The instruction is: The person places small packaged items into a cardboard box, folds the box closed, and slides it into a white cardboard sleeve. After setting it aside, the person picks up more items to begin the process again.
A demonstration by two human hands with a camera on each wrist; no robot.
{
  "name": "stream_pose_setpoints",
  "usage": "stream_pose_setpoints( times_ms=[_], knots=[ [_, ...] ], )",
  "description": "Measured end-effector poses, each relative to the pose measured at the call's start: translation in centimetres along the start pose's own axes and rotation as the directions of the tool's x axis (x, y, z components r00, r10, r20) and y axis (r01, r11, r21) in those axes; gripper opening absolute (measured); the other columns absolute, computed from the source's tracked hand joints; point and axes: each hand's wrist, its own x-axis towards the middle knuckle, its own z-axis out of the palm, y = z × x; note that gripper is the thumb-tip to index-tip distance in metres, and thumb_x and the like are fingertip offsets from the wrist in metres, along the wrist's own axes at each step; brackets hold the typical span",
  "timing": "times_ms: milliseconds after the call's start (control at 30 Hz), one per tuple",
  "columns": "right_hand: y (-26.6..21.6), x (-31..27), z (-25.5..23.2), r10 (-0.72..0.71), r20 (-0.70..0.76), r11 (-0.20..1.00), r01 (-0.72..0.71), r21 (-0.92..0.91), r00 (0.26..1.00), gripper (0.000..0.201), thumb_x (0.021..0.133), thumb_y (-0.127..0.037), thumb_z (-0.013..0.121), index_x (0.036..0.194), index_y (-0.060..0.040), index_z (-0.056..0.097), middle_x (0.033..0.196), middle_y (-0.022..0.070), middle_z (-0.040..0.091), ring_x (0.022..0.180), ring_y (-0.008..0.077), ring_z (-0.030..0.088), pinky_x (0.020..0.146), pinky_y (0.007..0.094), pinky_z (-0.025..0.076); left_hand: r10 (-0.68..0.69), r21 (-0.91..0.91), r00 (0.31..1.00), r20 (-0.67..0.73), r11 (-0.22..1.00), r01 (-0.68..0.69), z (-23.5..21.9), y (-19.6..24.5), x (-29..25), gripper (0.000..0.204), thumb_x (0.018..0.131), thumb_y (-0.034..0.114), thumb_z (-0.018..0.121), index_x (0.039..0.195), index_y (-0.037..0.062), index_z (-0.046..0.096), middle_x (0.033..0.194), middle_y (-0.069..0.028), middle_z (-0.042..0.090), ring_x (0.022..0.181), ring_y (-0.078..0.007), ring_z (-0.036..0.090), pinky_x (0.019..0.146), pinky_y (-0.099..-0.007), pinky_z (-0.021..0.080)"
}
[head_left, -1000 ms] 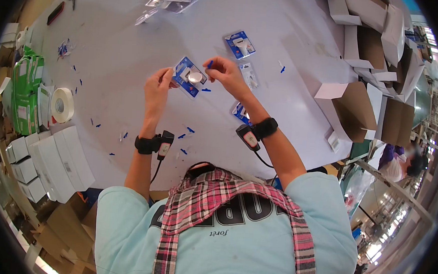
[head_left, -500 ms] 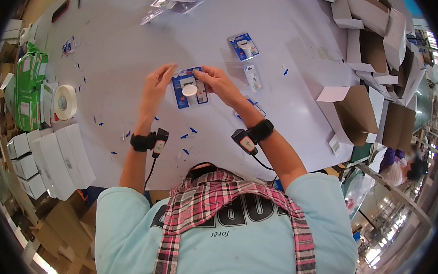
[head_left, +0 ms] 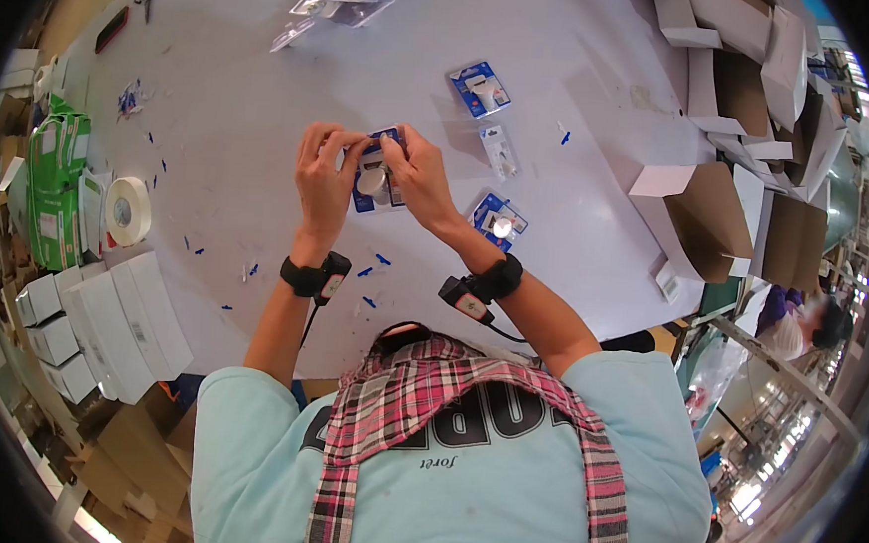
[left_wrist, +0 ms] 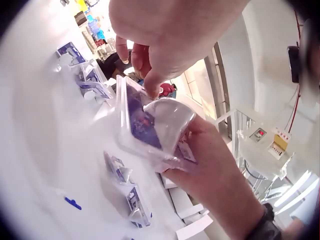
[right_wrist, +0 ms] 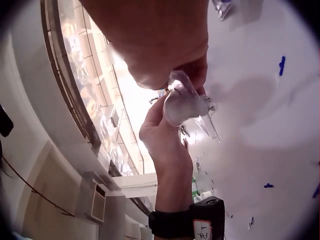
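A blister pack (head_left: 364,204) with a blue printed card and a clear bulge over a round white item is between the two hands. My right hand (head_left: 422,176) grips its right side, thumb near the top edge. Fingers of my left hand (head_left: 324,177) are bent in at the top edge, pinching there; the fingertips partly hide that edge. In the left wrist view, the pack (left_wrist: 142,122) stands tilted above the table, my right hand (left_wrist: 215,165) around its far side. The right wrist view shows the clear bulge (right_wrist: 181,107) between both hands.
More blister packs (head_left: 480,89) lie to the right, and a clear-packed pile (head_left: 343,7) lies at the back. Small blue plastic pieces (head_left: 382,259) are scattered about. A tape roll (head_left: 128,211) and white boxes (head_left: 118,322) stand left; open cartons (head_left: 691,223) stand right.
The right hand held a small blue piece, then took the pack's right side. The left hand let go of the left edge and came to the top edge. The pack turned more upright.
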Motion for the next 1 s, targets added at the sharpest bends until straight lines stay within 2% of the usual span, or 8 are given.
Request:
stream_pose_setpoints(
  times_ms=[133,333,433,500,533,600,700,1000],
  knots=[
    [-0.1,-0.2,0.1,0.047,-0.011,0.999,-0.047,-0.007,0.999,0.024,0.092,-0.017,0.047,0.079,0.0037,0.046,0.059,0.0144,0.05,0.051,0.0175,0.044,0.051,0.0335,0.039,0.063,0.116,0.998,-0.016,0.991,-0.06,0.0,0.1,0.3,0.007,0.075,0.003,0.069,0.08,0.0029,0.065,0.08,-0.0058,0.055,0.072,-0.0195,0.055,0.064,-0.0305,0.045],
    [-0.1,-0.4,0.2,0.052,-0.029,0.997,-0.054,-0.046,0.998,0.025,0.091,-0.017,0.047,0.079,0.0041,0.045,0.061,0.0176,0.052,0.051,0.0232,0.046,0.052,0.0356,0.039,-0.22,-0.235,0.958,0.182,0.937,0.26,-0.3,-0.1,0.3,0.004,0.078,0.002,0.066,0.08,0.0003,0.063,0.08,-0.0045,0.056,0.07,-0.0137,0.054,0.065,-0.025,0.043],
    [0.7,0.4,0.3,0.037,-0.014,0.997,-0.038,-0.065,0.999,0.025,0.091,-0.018,0.047,0.079,0.0041,0.045,0.061,0.0183,0.052,0.051,0.0247,0.048,0.052,0.0364,0.04,-0.197,-0.304,0.954,0.227,0.916,0.262,-0.6,-1.3,0.2,0.002,0.079,0.001,0.065,0.079,0.0,0.063,0.079,-0.0033,0.056,0.071,-0.011,0.053,0.066,-0.0241,0.043],
    [0.8,1.1,0.4,0.009,0.022,0.999,-0.008,-0.051,1.0,0.025,0.091,-0.018,0.047,0.079,0.0039,0.045,0.06,0.0185,0.052,0.051,0.0256,0.049,0.052,0.0368,0.04,-0.284,-0.463,0.933,0.222,0.811,0.357,-0.1,-2.6,0.7,0.004,0.077,0.001,0.067,0.079,-0.0003,0.063,0.078,-0.0034,0.057,0.071,-0.0118,0.054,0.065,-0.024,0.044],
    [0.6,1.3,0.4,0.014,0.017,0.998,-0.013,-0.061,1.0,0.025,0.092,-0.019,0.047,0.079,0.003,0.046,0.059,0.0131,0.05,0.051,0.0194,0.047,0.05,0.0334,0.039,-0.324,-0.539,0.92,0.22,0.746,0.392,0.0,-3.0,1.0,0.005,0.077,0.001,0.067,0.079,-0.0004,0.063,0.077,-0.0035,0.057,0.07,-0.0123,0.054,0.065,-0.0239,0.044],
    [0.2,1.5,0.3,0.027,0.002,0.996,-0.027,-0.08,1.0,0.025,0.094,-0.019,0.048,0.079,0.0012,0.047,0.057,0.0025,0.045,0.052,0.007,0.042,0.047,0.0265,0.036,-0.225,-0.424,0.96,0.168,0.862,0.276,0.2,-2.2,1.2,0.005,0.076,0.001,0.067,0.079,-0.0002,0.064,0.078,-0.0038,0.058,0.07,-0.0123,0.055,0.065,-0.0238,0.044],
    [0.1,1.2,0.1,0.041,-0.041,0.994,-0.045,-0.103,0.998,0.025,0.091,-0.018,0.046,0.08,0.0039,0.046,0.061,0.0185,0.053,0.05,0.027,0.048,0.052,0.0373,0.04,-0.178,-0.34,0.968,0.177,0.912,0.23,0.1,-1.0,1.3,0.003,0.078,0.001,0.066,0.078,-0.001,0.064,0.08,-0.0032,0.059,0.071,-0.0111,0.054,0.064,-0.0238,0.044],
    [1.9,0.1,1.1,0.112,-0.123,0.994,-0.112,0.007,0.986,0.026,0.092,-0.018,0.046,0.079,0.0041,0.046,0.062,0.0131,0.052,0.053,0.0176,0.049,0.053,0.0345,0.04,-0.183,-0.333,0.943,0.277,0.902,0.273,0.2,-2.1,0.6,0.004,0.078,0.002,0.066,0.079,-0.0015,0.064,0.078,-0.0032,0.059,0.07,-0.011,0.055,0.063,-0.024,0.044]
  ],
)
